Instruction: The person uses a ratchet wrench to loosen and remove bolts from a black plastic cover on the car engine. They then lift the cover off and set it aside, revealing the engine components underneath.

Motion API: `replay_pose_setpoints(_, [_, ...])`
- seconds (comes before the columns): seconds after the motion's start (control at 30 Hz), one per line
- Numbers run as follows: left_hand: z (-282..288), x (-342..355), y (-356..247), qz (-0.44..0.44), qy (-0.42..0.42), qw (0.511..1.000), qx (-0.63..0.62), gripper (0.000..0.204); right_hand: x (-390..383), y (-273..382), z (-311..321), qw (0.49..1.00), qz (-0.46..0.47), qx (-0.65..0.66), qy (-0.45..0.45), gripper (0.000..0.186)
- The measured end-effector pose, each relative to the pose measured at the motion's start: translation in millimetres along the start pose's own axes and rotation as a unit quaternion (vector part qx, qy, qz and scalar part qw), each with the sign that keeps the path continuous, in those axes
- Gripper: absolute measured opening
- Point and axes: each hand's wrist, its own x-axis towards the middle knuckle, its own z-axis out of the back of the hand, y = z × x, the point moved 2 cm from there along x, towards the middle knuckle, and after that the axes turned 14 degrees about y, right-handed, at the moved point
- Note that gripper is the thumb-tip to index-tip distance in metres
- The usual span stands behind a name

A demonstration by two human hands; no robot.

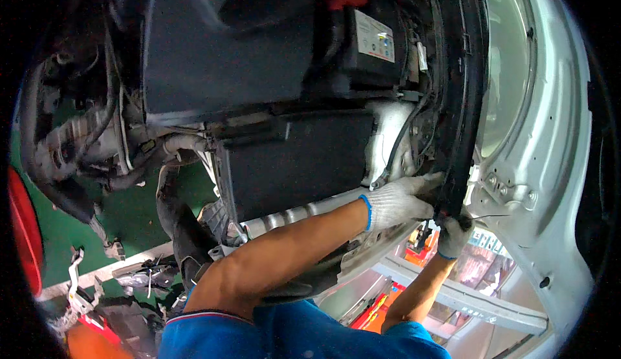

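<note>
Here, two gloved hands work at a car's engine bay edge.

Nearest, the right hand [453, 237] closes on the lower end of the black trim strip [467, 100], apparently steadying it; the left hand [400, 198], fingers partly curled, presses beside it. Beyond sit the radiator panel [297, 162] and battery [369, 42].

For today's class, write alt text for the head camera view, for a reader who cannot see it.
Two gloved hands, left hand and right hand, grip a black trim strip at the edge of a car's engine bay, beside a silver body panel. A black battery sits above.
</note>
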Motion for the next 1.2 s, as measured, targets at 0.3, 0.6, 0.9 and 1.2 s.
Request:
replay_pose_setpoints(0.3, [0, -1, 3, 0.050, 0.009, 0.998, -0.031, 0.080, -12, 6, -8, 0.998, -0.044, -0.042, -0.007, 0.029])
replay_pose_setpoints(0.6, [-1, -4, 0, 0.080, -0.016, 0.995, -0.064, 0.077, -51, 18, -52, 0.976, -0.075, -0.184, -0.093, 0.066])
replay_pose_setpoints(0.9, [-2, -12, 1, 0.126, -0.019, 0.986, -0.103, 0.078, -40, 57, -122, 0.952, -0.117, -0.265, -0.096, 0.118])
replay_pose_setpoints(1.2, [-2, -12, -19, 0.049, -0.045, 0.982, 0.180, 0.074, -37, 62, -112, 0.907, -0.120, -0.392, -0.098, 0.069])
